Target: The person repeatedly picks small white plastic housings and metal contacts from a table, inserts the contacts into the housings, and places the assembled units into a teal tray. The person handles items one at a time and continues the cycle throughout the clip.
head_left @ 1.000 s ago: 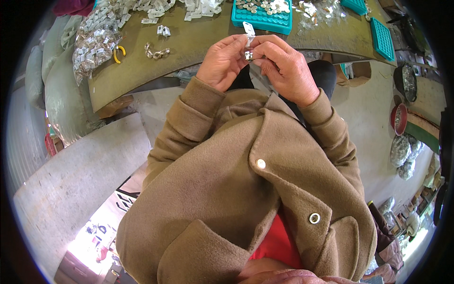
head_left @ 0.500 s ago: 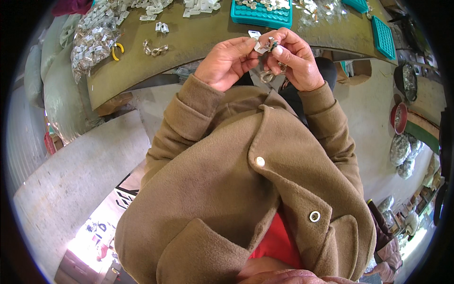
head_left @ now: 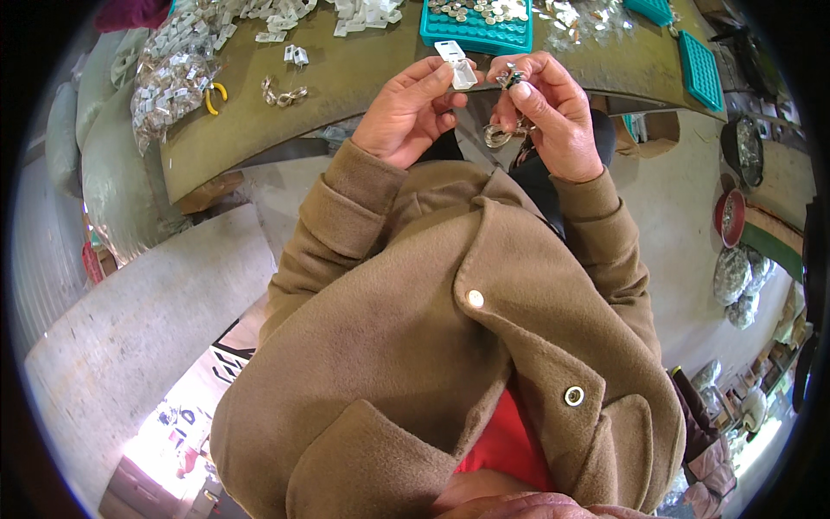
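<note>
Between the thumb and fingers of my left hand (head_left: 409, 111) is a small white plastic case (head_left: 465, 76), its lid tipped back and its hollow inside showing. My right hand (head_left: 553, 108) pinches a small dark and silvery part (head_left: 510, 78), too small to make out fully. A coil of thin clear wire (head_left: 497, 136) hangs under the right fingers. The two hands are close together above the near edge of the table, with a narrow gap between case and part.
The olive table (head_left: 363, 78) holds a teal tray (head_left: 477, 35) of small round pieces, a clear bag of white cases (head_left: 169, 99), yellow-handled pliers (head_left: 213, 97), a wire coil (head_left: 284, 92) and two joined white cases (head_left: 296, 55). Another teal tray (head_left: 700, 69) lies at the right edge.
My hands have drawn slightly apart. The white case, earlier against the part and partly covered by fingers, now shows its open inside, and the part with its wire has moved right.
</note>
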Tool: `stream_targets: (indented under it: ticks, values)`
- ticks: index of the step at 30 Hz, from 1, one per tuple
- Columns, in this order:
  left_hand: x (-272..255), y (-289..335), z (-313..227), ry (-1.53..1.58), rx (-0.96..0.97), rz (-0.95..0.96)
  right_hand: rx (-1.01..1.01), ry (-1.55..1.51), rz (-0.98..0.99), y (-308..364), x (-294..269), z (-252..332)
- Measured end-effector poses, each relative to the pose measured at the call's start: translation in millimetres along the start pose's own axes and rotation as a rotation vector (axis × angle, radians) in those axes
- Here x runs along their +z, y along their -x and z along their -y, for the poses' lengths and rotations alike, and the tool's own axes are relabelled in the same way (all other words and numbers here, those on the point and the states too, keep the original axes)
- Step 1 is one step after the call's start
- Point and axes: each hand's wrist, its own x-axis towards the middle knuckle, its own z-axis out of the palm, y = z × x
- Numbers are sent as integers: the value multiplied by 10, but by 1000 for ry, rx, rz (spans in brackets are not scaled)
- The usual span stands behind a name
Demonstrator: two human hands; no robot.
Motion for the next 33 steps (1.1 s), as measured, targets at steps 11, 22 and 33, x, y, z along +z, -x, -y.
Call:
stream_targets:
  ticks: [11,22,33]
  values:
    - [-53,57,20,-280,62,-98,125,244,-135,-1,158,19]
    - [-1705,490,400,-655,-532,-517,314,337,46,51,117,-18]
    - [-2511,89,1126,-126,60,-840,223,337,13,71,118,-50]
